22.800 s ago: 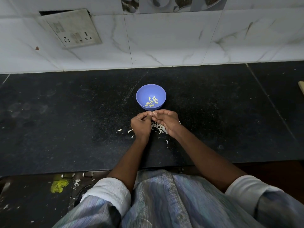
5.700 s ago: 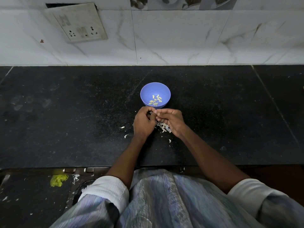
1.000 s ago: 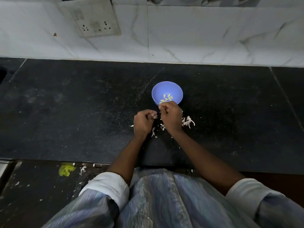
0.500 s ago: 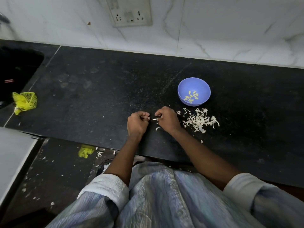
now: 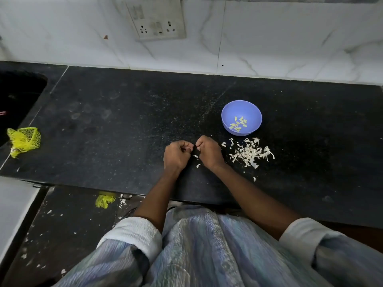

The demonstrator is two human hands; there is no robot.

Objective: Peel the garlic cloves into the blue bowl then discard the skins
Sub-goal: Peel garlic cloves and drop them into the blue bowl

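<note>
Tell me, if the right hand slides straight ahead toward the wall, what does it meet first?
Probably nothing before the wall: the right hand would likely pass just left of the blue bowl, though depth is unclear.

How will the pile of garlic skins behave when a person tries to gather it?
The garlic skins look thin, curled and papery, so probably very light and apt to scatter. They lie as loose flakes on the countertop, so pinching likely leaves bits; sweeping may work better.

Dim, soft overhead light, brightest on the wall tiles (image 5: 290, 38); wide-angle bending at edges.
</note>
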